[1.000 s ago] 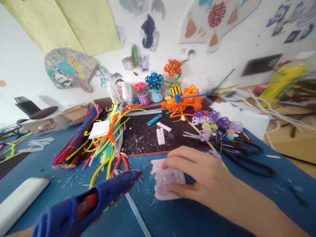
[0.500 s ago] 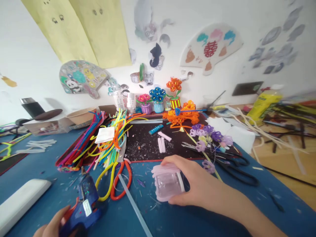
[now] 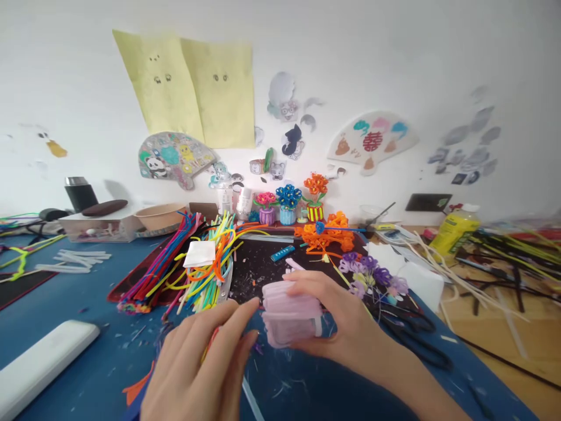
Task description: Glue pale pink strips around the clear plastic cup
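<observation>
You sit in a craft corner, apparently in a home: pipe cleaners (image 3: 214,257) heap your blue surface (image 3: 118,345) at 11 o'clock, potted handmade flowers (image 3: 288,197) line 12 o'clock, and the white wall (image 3: 307,35) carries doodled yellow sheets (image 3: 223,88) at 11 o'clock, a painted fan (image 3: 390,137) at 1 o'clock.

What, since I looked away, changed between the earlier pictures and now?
The left hand has let go of the blue glue gun and moved right, close to the pink-covered container. That has been turned, showing more pink strips. The right hand still holds it, and the potted flowers stand as before.
</observation>
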`<action>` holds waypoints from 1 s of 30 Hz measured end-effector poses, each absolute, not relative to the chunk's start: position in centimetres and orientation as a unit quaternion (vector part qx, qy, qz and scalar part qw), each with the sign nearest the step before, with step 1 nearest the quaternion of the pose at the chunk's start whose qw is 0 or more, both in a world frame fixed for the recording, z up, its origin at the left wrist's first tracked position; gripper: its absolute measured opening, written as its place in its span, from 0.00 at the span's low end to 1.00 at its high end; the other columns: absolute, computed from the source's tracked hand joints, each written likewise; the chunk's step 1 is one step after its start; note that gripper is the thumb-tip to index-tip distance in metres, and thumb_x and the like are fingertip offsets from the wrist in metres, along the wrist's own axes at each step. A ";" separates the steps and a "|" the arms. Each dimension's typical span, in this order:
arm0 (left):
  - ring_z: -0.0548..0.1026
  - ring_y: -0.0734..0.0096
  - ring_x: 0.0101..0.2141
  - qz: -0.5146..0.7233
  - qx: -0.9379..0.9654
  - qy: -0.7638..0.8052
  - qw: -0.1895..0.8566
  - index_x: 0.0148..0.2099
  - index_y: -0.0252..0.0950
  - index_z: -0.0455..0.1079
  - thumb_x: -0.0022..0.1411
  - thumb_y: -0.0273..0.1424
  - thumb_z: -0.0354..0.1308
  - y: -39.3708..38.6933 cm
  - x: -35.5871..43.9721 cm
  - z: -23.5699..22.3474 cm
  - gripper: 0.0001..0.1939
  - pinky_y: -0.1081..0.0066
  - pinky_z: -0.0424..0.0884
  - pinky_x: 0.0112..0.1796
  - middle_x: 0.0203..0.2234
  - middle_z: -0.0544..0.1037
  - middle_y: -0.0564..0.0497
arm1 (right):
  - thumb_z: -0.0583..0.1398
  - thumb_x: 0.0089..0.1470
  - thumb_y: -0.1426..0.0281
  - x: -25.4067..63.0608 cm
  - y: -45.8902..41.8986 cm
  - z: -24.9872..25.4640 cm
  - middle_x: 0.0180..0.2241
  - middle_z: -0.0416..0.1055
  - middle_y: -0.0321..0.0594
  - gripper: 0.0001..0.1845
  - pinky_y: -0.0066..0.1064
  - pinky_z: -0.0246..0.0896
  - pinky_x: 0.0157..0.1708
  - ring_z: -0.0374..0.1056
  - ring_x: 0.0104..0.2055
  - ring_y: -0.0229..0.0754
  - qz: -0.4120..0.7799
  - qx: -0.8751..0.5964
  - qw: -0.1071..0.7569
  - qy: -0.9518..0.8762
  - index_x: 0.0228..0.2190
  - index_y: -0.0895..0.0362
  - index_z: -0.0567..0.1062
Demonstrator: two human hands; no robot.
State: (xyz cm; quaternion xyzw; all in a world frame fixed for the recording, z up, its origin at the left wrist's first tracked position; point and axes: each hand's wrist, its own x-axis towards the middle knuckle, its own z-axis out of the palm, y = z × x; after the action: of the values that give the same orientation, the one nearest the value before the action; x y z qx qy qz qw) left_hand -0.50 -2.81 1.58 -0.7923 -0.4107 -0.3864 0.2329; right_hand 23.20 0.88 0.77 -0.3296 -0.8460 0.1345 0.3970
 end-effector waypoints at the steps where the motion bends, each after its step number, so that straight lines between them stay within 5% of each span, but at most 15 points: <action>1: 0.75 0.69 0.39 -0.390 -0.795 -0.402 0.236 0.54 0.39 0.69 0.65 0.31 0.56 -2.4 0.1 2.0 0.15 0.71 0.67 0.42 0.41 0.77 0.50 | 0.67 0.49 0.70 23.2 1.1 0.7 0.57 0.67 0.48 0.29 0.41 0.61 0.59 0.63 0.60 0.47 0.120 -0.326 0.404 -0.846 0.52 0.51 0.64; 14: 0.72 0.71 0.35 -0.441 -0.791 -0.404 0.130 0.41 0.42 0.68 0.63 0.26 0.58 -0.6 1.9 1.3 0.05 0.71 0.65 0.38 0.34 0.76 0.55 | 0.67 0.49 0.73 23.5 1.4 -0.3 0.56 0.66 0.46 0.31 0.38 0.63 0.57 0.63 0.60 0.46 0.098 -0.331 0.431 -0.834 0.53 0.50 0.63; 30: 0.70 0.73 0.35 -0.455 -0.793 -0.404 0.025 0.37 0.43 0.65 0.62 0.25 0.57 -0.2 2.6 0.9 0.07 0.75 0.64 0.37 0.32 0.73 0.57 | 0.69 0.48 0.70 23.7 1.2 -0.9 0.55 0.66 0.44 0.33 0.31 0.63 0.56 0.64 0.58 0.43 0.084 -0.319 0.452 -0.829 0.53 0.49 0.63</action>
State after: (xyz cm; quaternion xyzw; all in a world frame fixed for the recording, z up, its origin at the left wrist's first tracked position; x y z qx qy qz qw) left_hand 2.62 -0.18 0.93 -0.7930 -0.4040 -0.4553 0.0246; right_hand 23.73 1.19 -0.94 -0.3195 -0.8287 0.0841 0.4518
